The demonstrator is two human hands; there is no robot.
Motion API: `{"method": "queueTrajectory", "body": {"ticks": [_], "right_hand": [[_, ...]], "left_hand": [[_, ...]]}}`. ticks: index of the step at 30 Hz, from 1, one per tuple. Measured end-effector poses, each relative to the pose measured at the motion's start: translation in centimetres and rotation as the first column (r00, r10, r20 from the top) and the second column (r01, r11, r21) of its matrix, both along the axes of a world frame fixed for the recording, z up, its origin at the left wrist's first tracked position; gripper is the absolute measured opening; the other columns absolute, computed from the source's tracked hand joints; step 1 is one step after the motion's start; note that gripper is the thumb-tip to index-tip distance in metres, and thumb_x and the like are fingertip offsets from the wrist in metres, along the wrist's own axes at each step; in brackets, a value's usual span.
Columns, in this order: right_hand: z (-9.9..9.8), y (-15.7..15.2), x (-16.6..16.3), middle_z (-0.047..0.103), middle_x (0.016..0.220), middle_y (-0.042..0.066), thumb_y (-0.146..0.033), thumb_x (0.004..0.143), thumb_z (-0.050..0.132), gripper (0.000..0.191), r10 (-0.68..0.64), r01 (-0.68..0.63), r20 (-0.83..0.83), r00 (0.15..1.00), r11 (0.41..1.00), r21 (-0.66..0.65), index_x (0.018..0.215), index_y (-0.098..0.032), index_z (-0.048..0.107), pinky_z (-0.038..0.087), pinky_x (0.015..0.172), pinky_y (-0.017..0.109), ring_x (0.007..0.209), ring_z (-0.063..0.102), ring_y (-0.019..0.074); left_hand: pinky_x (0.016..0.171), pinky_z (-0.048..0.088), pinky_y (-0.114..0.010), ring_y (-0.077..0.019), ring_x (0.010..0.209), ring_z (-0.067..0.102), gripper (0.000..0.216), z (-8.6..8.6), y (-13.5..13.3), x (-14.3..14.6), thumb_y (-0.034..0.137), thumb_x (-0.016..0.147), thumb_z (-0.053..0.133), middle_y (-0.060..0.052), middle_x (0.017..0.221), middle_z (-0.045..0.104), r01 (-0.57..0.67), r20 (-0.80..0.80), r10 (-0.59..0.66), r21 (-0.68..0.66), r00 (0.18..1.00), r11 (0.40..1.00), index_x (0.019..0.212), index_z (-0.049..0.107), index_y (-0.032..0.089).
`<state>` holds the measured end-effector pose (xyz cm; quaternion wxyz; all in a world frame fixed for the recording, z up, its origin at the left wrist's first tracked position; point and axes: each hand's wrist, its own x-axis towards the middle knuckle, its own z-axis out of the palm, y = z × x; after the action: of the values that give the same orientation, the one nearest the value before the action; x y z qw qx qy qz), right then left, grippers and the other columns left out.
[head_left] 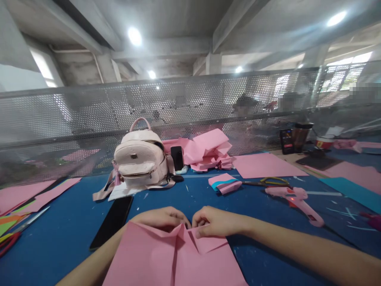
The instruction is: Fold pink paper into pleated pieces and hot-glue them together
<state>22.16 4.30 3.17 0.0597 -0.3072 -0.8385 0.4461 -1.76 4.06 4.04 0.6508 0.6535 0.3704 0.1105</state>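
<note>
And here's the pink paper (149,258), on the near side of the backpack (141,155) and a touch to its right, creased down the middle with a raised fold at its far edge. Both hands are at that edge, almost touching! The right hand (211,222) has its grip closed, thumb pressed on the paper's flap, fingers curled tight. The left hand (165,217) bends in behind the fold; paper covers its fingertips, so how far that grip is closed, I can't tell.

Around the backpack on the blue counter (68,222): a black phone (111,222) lies flat in front, and crumpled pink sheets (211,149) bunch up to its right. Further right of the bag sits a folded pink piece (224,183) with a blue stripe, just beside the scissors (274,182), and past that a pink glue gun (294,198), its little red light glowing. Behind the bag stands a metal mesh screen (190,103).
</note>
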Motion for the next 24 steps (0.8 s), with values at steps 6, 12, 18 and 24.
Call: {"method": "queueTrajectory", "body": {"ticks": [6, 12, 18, 24], "right_hand": [[-0.6, -0.4, 2.2, 0.059, 0.070, -0.002, -0.022, 0.078, 0.058, 0.015, -0.171, 0.169, 0.025, 0.985, 0.984, 0.056, 0.084, -0.012, 0.068, 0.033, 0.054, 0.020, 0.062, 0.049, 0.0105], [-0.9, -1.7, 2.5, 0.061, 0.079, -0.001, -0.016, 0.077, 0.058, 0.014, -0.231, 0.228, -0.002, 0.973, 0.958, 0.174, 0.089, -0.017, 0.064, 0.036, 0.064, 0.023, 0.074, 0.054, 0.0148], [-1.5, -3.2, 2.3, 0.061, 0.095, -0.001, -0.013, 0.069, 0.068, 0.039, -0.274, 0.266, -0.005, 0.962, 0.928, 0.259, 0.104, -0.022, 0.054, 0.040, 0.072, 0.026, 0.084, 0.056, 0.0172], [-2.2, -4.0, 3.2, 0.060, 0.100, -0.001, -0.020, 0.074, 0.080, 0.019, -0.139, 0.176, -0.115, 0.984, 0.886, 0.430, 0.083, -0.022, 0.064, 0.039, 0.083, 0.029, 0.095, 0.053, 0.0174]], "left_hand": [[0.084, 0.049, -0.034, -0.0229, 0.094, 0.068, 0.040, 3.8, -0.4, -3.9, 0.051, 0.090, 0.052, -0.013, 0.106, 0.070, -0.394, 0.132, 0.371, 0.299, 0.919, 0.869, 0.104, 0.062, 0.015], [0.070, 0.048, -0.022, -0.0136, 0.078, 0.066, 0.027, 5.3, -7.3, -1.5, 0.020, 0.098, 0.039, 0.000, 0.086, 0.072, -0.023, 0.009, 0.250, 0.998, 0.968, 0.052, 0.097, 0.066, 0.023], [0.055, 0.047, -0.024, -0.0109, 0.068, 0.069, 0.031, -2.1, -9.4, 3.2, 0.026, 0.103, 0.035, 0.002, 0.102, 0.076, 0.346, -0.303, 0.207, 0.912, 0.930, -0.218, 0.107, 0.064, 0.018], [0.066, 0.049, -0.025, -0.0130, 0.089, 0.070, 0.027, -7.6, -9.4, 2.5, 0.032, 0.102, 0.042, 0.000, 0.118, 0.072, 0.417, -0.328, 0.314, 0.865, 0.891, -0.280, 0.113, 0.064, 0.021]]}}
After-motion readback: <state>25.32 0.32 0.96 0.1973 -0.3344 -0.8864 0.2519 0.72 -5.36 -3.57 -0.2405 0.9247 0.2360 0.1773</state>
